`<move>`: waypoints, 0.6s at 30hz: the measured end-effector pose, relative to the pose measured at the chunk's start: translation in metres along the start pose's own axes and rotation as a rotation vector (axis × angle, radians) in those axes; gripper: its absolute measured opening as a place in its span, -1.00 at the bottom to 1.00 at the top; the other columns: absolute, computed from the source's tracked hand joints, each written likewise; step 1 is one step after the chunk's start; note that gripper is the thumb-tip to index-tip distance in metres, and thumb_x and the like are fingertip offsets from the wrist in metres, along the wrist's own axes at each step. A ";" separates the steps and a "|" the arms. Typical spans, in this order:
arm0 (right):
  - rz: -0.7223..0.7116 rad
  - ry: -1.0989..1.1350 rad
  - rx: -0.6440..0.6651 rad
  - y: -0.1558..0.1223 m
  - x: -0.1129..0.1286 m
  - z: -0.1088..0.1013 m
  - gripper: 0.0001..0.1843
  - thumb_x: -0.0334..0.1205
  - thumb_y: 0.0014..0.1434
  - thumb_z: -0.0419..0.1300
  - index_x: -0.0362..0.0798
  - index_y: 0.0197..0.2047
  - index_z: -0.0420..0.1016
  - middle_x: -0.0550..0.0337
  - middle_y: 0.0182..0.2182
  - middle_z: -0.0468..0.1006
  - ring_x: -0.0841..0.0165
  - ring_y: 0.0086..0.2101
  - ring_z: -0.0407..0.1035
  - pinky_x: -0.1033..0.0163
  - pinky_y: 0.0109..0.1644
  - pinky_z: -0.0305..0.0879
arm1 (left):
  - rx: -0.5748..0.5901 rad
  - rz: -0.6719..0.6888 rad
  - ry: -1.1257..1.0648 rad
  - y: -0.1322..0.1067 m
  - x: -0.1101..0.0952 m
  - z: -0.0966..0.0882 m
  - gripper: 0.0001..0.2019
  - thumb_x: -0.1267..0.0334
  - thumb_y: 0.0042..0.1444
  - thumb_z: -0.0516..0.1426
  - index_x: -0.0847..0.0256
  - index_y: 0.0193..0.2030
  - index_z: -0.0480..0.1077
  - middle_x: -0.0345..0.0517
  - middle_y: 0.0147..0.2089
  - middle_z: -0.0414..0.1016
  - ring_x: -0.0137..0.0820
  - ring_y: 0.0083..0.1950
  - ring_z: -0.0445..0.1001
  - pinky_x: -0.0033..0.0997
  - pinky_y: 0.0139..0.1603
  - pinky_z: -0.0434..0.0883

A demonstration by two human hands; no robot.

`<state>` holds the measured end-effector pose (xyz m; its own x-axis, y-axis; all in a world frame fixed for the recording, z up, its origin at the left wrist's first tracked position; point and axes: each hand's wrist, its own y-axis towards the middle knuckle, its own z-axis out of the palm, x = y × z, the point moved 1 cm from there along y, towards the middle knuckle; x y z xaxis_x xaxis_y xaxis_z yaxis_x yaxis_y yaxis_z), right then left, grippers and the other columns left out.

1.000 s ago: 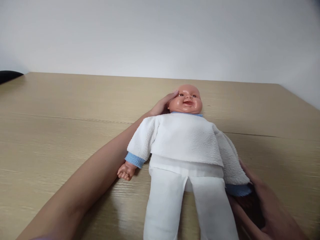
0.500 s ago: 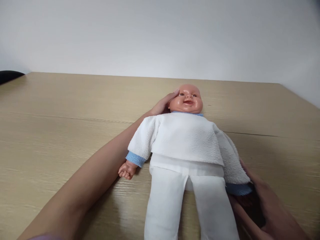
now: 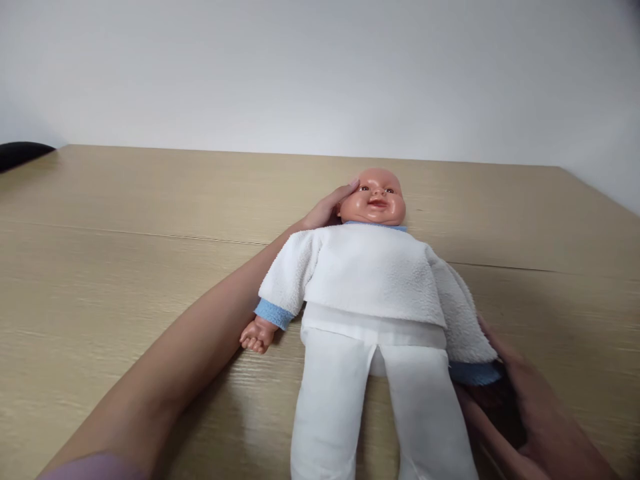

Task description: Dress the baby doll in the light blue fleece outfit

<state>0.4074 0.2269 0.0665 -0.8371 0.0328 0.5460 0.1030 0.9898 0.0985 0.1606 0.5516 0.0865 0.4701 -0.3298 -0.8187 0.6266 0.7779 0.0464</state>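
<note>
A baby doll (image 3: 377, 287) lies on its back on the wooden table, head toward the far side. It wears a white fleece top (image 3: 375, 267) with blue cuffs and collar, and white trousers (image 3: 330, 393). My left hand (image 3: 331, 205) cups the side of the doll's head (image 3: 379, 197), thumb at its temple and the other fingers hidden behind it. At the opposite side of the doll, my right hand (image 3: 533, 400) curves around the sleeve and hip. Its fingertips are hidden by the sleeve and the doll's body.
The wooden table (image 3: 150, 187) has a seam across it and reaches back to a pale wall (image 3: 320, 73). Part of a black object (image 3: 23, 155) shows past the table's left edge.
The view has shifted slightly, and more of the purple sleeve shows at lower left. Both hands keep their places on the doll.
</note>
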 end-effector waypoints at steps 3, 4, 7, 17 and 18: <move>-0.012 0.012 0.006 0.003 0.002 -0.001 -0.15 0.26 0.42 0.19 0.31 0.65 0.08 0.00 0.44 0.47 -0.25 0.29 0.48 -0.43 0.26 0.55 | 0.008 -0.018 0.006 -0.001 0.000 0.002 -0.50 -0.20 0.40 0.21 0.14 0.20 0.62 0.01 0.16 0.75 0.05 0.38 0.60 0.03 0.60 0.35; -0.028 0.012 0.007 0.004 0.002 -0.001 -0.18 0.24 0.43 0.17 0.31 0.65 0.09 0.00 0.43 0.48 -0.25 0.28 0.48 -0.45 0.26 0.54 | 0.009 -0.024 0.005 -0.002 0.000 0.003 -0.48 -0.22 0.39 0.20 0.14 0.21 0.62 0.02 0.16 0.75 0.05 0.37 0.60 0.04 0.60 0.35; -0.095 -0.002 0.005 0.007 0.002 -0.002 -0.24 0.17 0.48 0.12 0.30 0.65 0.08 -0.01 0.44 0.47 -0.24 0.32 0.46 -0.46 0.27 0.52 | -0.002 -0.030 0.001 -0.004 0.000 0.006 -0.45 -0.25 0.40 0.18 0.14 0.24 0.60 0.02 0.17 0.74 0.06 0.36 0.61 0.05 0.59 0.37; -0.091 0.025 0.006 0.010 0.009 -0.002 -0.22 0.14 0.50 0.10 0.28 0.68 0.03 -0.01 0.43 0.49 -0.20 0.33 0.46 -0.41 0.26 0.55 | -0.009 -0.008 -0.003 -0.005 0.000 0.008 -0.41 -0.30 0.36 0.19 0.12 0.25 0.61 0.03 0.17 0.74 0.06 0.34 0.63 0.05 0.58 0.37; -0.090 0.031 0.011 0.011 0.009 -0.002 -0.22 0.13 0.50 0.10 0.27 0.68 0.03 -0.02 0.42 0.50 -0.19 0.32 0.46 -0.40 0.26 0.54 | -0.012 -0.008 -0.003 -0.004 0.000 0.008 -0.40 -0.30 0.36 0.19 0.12 0.25 0.61 0.03 0.17 0.74 0.06 0.34 0.63 0.05 0.58 0.37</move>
<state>0.4024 0.2374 0.0741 -0.8260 -0.0609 0.5604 0.0218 0.9899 0.1397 0.1628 0.5440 0.0906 0.4671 -0.3377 -0.8171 0.6230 0.7815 0.0331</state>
